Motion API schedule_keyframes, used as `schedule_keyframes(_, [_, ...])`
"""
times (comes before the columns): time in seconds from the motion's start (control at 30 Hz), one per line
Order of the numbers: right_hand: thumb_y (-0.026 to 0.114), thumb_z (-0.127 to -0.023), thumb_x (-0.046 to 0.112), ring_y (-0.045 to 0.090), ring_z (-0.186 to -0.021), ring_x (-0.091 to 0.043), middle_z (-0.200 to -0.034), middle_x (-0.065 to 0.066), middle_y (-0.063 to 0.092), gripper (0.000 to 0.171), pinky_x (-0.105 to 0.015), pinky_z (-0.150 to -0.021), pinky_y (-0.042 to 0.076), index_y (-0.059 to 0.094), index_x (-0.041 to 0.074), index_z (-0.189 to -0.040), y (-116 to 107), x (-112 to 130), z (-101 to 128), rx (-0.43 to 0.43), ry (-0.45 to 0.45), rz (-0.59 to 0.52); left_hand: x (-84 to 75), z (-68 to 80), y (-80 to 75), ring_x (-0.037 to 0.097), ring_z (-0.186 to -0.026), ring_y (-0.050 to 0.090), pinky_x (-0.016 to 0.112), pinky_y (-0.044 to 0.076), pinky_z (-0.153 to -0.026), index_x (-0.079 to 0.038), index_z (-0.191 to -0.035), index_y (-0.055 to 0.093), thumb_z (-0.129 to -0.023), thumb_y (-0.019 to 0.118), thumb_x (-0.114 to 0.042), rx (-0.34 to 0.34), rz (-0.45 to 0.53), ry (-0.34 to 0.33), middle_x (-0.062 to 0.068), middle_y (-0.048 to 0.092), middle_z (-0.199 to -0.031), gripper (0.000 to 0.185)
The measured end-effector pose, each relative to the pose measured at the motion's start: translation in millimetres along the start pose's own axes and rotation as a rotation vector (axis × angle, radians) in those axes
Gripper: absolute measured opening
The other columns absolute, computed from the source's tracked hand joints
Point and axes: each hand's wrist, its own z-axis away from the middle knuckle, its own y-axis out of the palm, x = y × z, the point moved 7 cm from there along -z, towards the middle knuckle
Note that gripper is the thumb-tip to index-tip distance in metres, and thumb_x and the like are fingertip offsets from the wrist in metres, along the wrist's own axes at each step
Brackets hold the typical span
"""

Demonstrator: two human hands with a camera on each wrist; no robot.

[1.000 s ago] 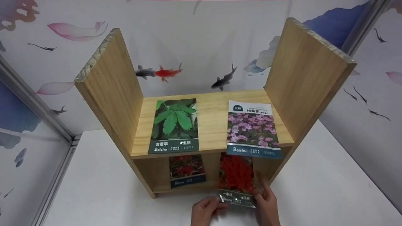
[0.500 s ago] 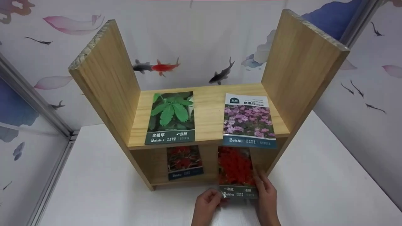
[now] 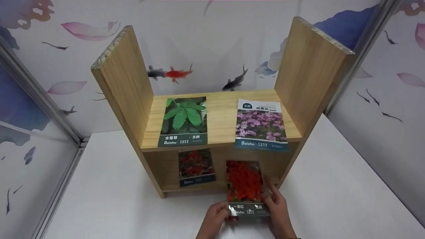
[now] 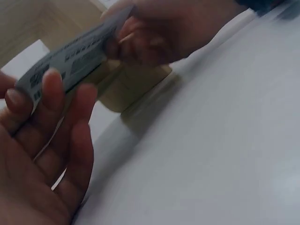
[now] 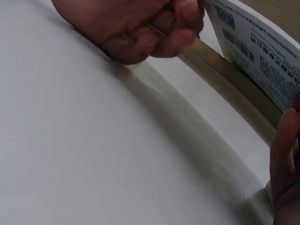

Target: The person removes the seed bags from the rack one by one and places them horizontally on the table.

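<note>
Koi and lotus petals drift across the wallpaper behind a white surface (image 3: 109, 199), where a small wooden shelf unit (image 3: 132, 83) stands. Both hands are clamped on one red-flower seed packet (image 3: 245, 182), held just in front of the unit's lower right opening and clear of the surface. The left hand (image 3: 215, 217) pinches the packet's bottom left corner between thumb and curled fingers; the right hand (image 3: 278, 207) grips its right edge, fingers running up the side. The hands sit close together at the frame's bottom edge, wrists low over the surface.

A second red-flower packet (image 3: 196, 167) leans inside the lower left opening. On the upper board lie a green-leaf packet (image 3: 183, 122) and a purple-flower packet (image 3: 260, 125), the latter overhanging the front edge.

Judged from this pose, the thin, glossy packet could buckle or slide out of such light corner grips. Its top edge could also catch the board above, or nudge the overhanging purple-flower packet off, if it is lifted while tilted.
</note>
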Motion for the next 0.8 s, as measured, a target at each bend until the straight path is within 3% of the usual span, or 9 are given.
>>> schedule_keyframes(0.07, [0.050, -0.087, 0.019, 0.058, -0.084, -0.032, -0.132, -0.015, 0.039, 0.061, -0.038, -0.068, 0.051, 0.026, 0.029, -0.141, 0.8, -0.6, 3.4, 0.019, 0.016, -0.029, 0.1, 2.4, -0.1, 0.015, -0.057, 0.044, 0.028, 0.035, -0.056, -0.007, -0.061, 0.034, -0.081, 0.039, 0.000, 0.052, -0.006, -0.003, -0.002, 0.041, -0.057, 0.022])
schedule_keyframes(0.2, [0.053, -0.088, 0.028, 0.060, -0.084, -0.030, -0.130, -0.017, 0.042, 0.060, -0.040, -0.070, 0.050, 0.025, 0.033, -0.141, 2.3, -2.2, 8.3, 0.062, 0.038, -0.025, -3.9, 11.8, 1.7, 0.016, -0.058, 0.051, 0.026, 0.039, -0.054, 0.002, -0.063, 0.041, -0.081, 0.039, 0.001, 0.132, -0.029, -0.009, 0.002, 0.057, -0.064, 0.018])
schedule_keyframes(0.3, [0.056, -0.086, 0.033, 0.060, -0.085, -0.026, -0.121, -0.016, 0.050, 0.062, -0.036, -0.071, 0.050, 0.026, 0.033, -0.140, 1.4, -1.1, 9.7, 0.046, 0.021, 0.034, -16.4, 22.0, 5.4, 0.014, -0.058, 0.051, 0.024, 0.040, -0.054, 0.009, -0.066, 0.041, -0.080, 0.038, 0.003, 0.188, -0.019, 0.026, 0.004, 0.057, -0.064, 0.015])
schedule_keyframes(0.4, [0.055, -0.085, 0.023, 0.056, -0.073, -0.020, -0.089, -0.012, 0.059, 0.061, -0.028, -0.064, 0.048, 0.029, 0.033, -0.139, 2.0, 1.1, 10.9, 0.014, -0.017, 0.101, -32.0, 30.1, 5.5, 0.013, -0.056, 0.045, 0.024, 0.036, -0.054, 0.010, -0.067, 0.040, -0.086, 0.037, 0.003, 0.209, -0.032, 0.103, 0.007, 0.049, -0.060, 0.021])
schedule_keyframes(0.47, [0.052, -0.084, 0.014, 0.049, -0.063, -0.016, -0.069, -0.007, 0.052, 0.062, -0.025, -0.057, 0.043, 0.030, 0.032, -0.139, 2.7, 1.8, 13.1, -0.001, -0.042, 0.139, -37.4, 32.1, 2.8, 0.013, -0.054, 0.039, 0.025, 0.033, -0.053, 0.008, -0.066, 0.040, -0.091, 0.037, -0.002, 0.176, -0.063, 0.148, 0.007, 0.042, -0.058, 0.027])
schedule_keyframes(0.57, [0.048, -0.082, 0.005, 0.039, -0.056, -0.015, -0.060, -0.004, 0.039, 0.064, -0.025, -0.052, 0.037, 0.031, 0.027, -0.139, 3.3, 0.2, 18.5, -0.006, -0.059, 0.152, -36.3, 32.6, -4.0, 0.013, -0.053, 0.035, 0.026, 0.033, -0.050, 0.004, -0.073, 0.052, -0.094, 0.045, -0.015, 0.085, -0.094, 0.137, 0.007, 0.040, -0.058, 0.029])
schedule_keyframes(0.67, [0.046, -0.082, 0.005, 0.048, -0.064, -0.015, -0.070, -0.005, 0.054, 0.065, -0.026, -0.058, 0.041, 0.026, 0.021, -0.142, 3.6, -4.1, 25.7, 0.010, -0.034, 0.155, -29.0, 32.4, -10.7, 0.013, -0.054, 0.045, 0.026, 0.039, -0.049, -0.002, -0.093, 0.062, -0.090, 0.054, -0.022, -0.009, -0.085, 0.057, 0.005, 0.054, -0.068, 0.022])
schedule_keyframes(0.8, [0.044, -0.083, 0.007, 0.057, -0.080, -0.019, -0.098, -0.014, 0.063, 0.065, -0.029, -0.066, 0.046, 0.022, 0.018, -0.143, 5.6, -9.4, 34.4, 0.046, -0.003, 0.145, -28.4, 33.9, -16.2, 0.011, -0.060, 0.049, 0.025, 0.042, -0.056, -0.006, -0.119, 0.056, -0.086, 0.059, -0.023, -0.089, -0.124, 0.026, 0.009, 0.063, -0.078, 0.036])
